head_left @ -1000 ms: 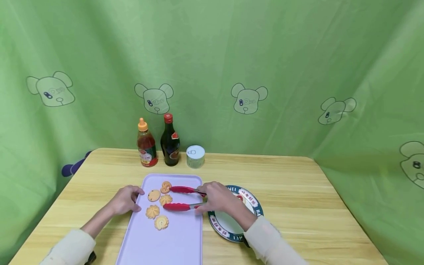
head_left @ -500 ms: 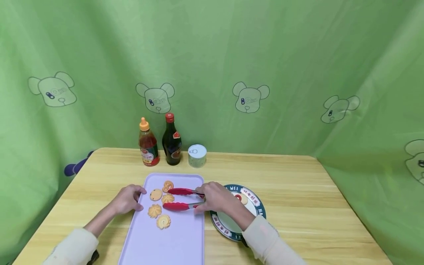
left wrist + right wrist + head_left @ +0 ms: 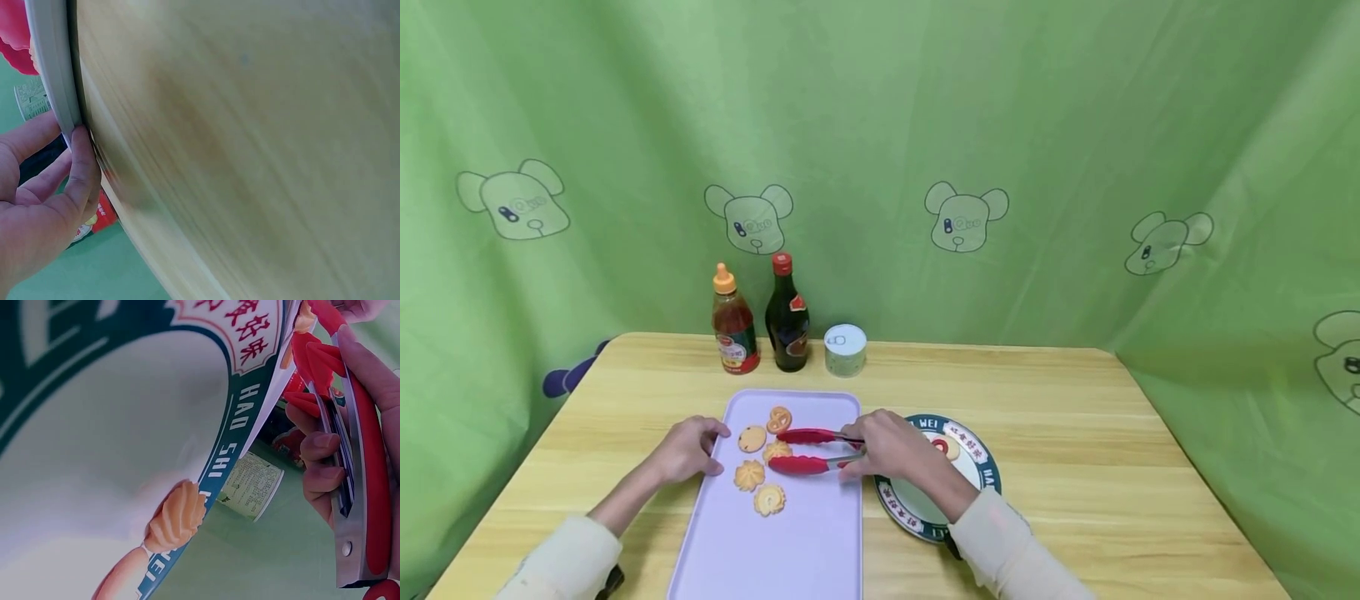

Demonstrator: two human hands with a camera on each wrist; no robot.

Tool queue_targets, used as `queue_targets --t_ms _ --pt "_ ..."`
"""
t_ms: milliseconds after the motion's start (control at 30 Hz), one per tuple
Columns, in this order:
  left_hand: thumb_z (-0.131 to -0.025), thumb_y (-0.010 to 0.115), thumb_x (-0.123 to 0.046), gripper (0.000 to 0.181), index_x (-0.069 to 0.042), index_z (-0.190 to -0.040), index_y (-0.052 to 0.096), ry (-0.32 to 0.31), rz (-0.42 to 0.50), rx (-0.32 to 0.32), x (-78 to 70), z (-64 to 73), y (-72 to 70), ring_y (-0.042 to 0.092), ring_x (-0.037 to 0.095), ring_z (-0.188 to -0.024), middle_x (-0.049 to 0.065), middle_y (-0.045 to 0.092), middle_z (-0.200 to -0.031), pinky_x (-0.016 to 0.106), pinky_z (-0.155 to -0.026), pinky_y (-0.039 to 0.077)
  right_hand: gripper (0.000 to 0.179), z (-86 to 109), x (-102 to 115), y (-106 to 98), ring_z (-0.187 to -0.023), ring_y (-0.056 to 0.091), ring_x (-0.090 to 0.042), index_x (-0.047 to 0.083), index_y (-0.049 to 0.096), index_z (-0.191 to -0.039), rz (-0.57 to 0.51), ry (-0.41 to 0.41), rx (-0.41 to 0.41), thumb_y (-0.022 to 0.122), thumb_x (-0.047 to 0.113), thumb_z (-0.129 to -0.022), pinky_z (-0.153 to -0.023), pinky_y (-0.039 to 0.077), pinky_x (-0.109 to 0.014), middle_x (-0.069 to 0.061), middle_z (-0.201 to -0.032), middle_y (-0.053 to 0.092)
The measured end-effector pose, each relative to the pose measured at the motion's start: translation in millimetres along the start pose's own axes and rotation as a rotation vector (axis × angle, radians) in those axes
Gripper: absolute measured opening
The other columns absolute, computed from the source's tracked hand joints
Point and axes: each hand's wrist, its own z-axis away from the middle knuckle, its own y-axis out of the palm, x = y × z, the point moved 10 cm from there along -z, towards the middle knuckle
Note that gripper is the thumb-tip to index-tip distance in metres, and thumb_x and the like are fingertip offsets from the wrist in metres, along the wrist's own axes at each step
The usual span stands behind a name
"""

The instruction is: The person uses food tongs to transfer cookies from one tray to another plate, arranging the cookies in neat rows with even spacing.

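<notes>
My left hand [image 3: 687,450] pinches the left rim of a lilac tray [image 3: 797,550] between thumb and fingers, which the left wrist view shows close up. In my right hand [image 3: 887,450] is a pair of tongs [image 3: 800,465] with red scalloped tips, their arms spread apart. These tips are low over the tray, beside a ridged cookie [image 3: 777,451] that they partly hide. Around it lie a pretzel-shaped cookie [image 3: 779,419], a smooth round cookie [image 3: 752,438], a flower-shaped cookie [image 3: 748,475] and a swirled cookie [image 3: 770,500]. Whether the tongs touch the ridged cookie, I cannot tell.
A green-rimmed plate [image 3: 992,479] stands right of the tray, partly under my right forearm. A piped cookie [image 3: 177,515] and another cookie lie on it. Behind the tray stand a sauce bottle [image 3: 735,337], a dark bottle [image 3: 787,325] and a can [image 3: 846,351].
The tongs' arms have drawn slightly closer together around the ridged cookie. Left hand and tray keep their places; the whole head view has shifted a little.
</notes>
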Motion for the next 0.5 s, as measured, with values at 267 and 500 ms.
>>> queue_targets --t_ms 267,500 --pt "-0.063 0.078 0.004 0.052 0.006 -0.112 0.06 -0.012 0.005 0.011 1.2 0.5 1.3 0.052 0.019 -0.074 0.011 0.057 -0.084 0.029 -0.063 0.049 0.063 10.8 -6 -9 -0.069 0.05 -0.007 0.016 0.065 -0.122 -0.008 -0.012 -0.026 0.077 0.05 -0.07 -0.058 0.042 -0.019 0.0 -0.095 0.07" --pt "-0.065 0.077 0.005 0.052 0.007 -0.113 0.06 -0.008 0.01 0.014 -0.7 0.8 0.0 0.053 0.02 -0.076 0.013 0.057 -0.087 0.03 -0.064 0.05 0.065 24.2 -21 -22 -0.072 0.052 -0.008 0.015 0.066 -0.121 -0.004 0.015 -0.073 0.078 0.052 -0.069 -0.058 0.041 -0.019 -0.004 -0.108 0.071"
